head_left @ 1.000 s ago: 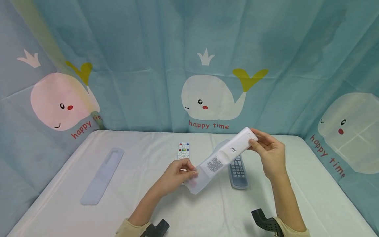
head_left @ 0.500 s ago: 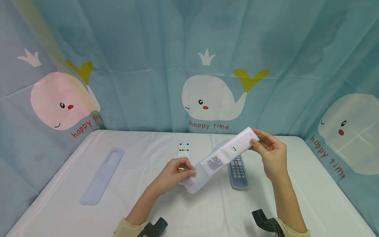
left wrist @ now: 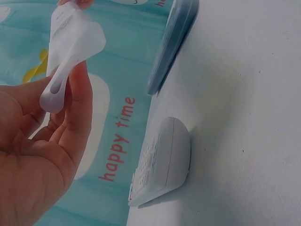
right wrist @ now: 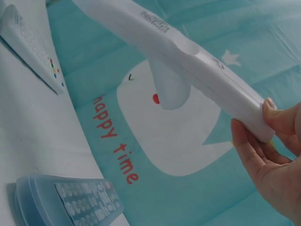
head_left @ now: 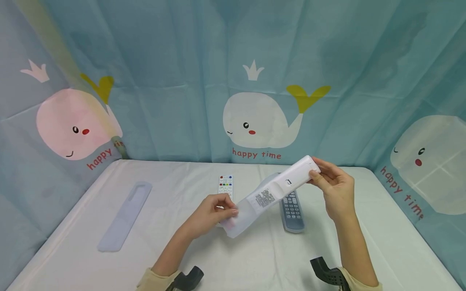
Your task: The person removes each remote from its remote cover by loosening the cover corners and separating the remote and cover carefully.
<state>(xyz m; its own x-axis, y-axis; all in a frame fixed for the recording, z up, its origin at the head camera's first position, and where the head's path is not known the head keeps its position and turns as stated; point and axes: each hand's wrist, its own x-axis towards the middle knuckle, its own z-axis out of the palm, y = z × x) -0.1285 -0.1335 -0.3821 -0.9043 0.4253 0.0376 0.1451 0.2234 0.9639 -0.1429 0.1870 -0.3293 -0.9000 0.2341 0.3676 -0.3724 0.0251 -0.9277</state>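
A: What do we have at the left hand (head_left: 211, 214)?
B: Thumb and fingers pinching the lower end of a translucent sleeve (head_left: 242, 220). In the left wrist view we see a long slot in that end.

A: And the right hand (head_left: 334, 188)?
B: Pinching the upper end of a white remote (head_left: 296, 173), thumb on one side, fingers on the other. We note its back faces us: printed code block, a dip in the casing, a small latch mark.

A: Position of that remote?
B: Held up off the worktop (head_left: 174, 182), slanting between the hands, right end higher. Its lower part sits within the sleeve; the upper part is bare. From the right wrist we make out a loose flap of the sleeve hanging beneath.

A: Other objects, for our list?
B: A button remote (head_left: 225, 184), white with coloured keys, lying just beyond the left hand and partly hidden by it. A dark remote (head_left: 293, 214), keypad up, lies under the raised one, its far end covered from our head view. Well off to the left, a flat sleeve (head_left: 125, 218) lies aslant.

A: Backdrop?
B: Blue curtain (head_left: 174, 101), whales and "happy time" lettering.
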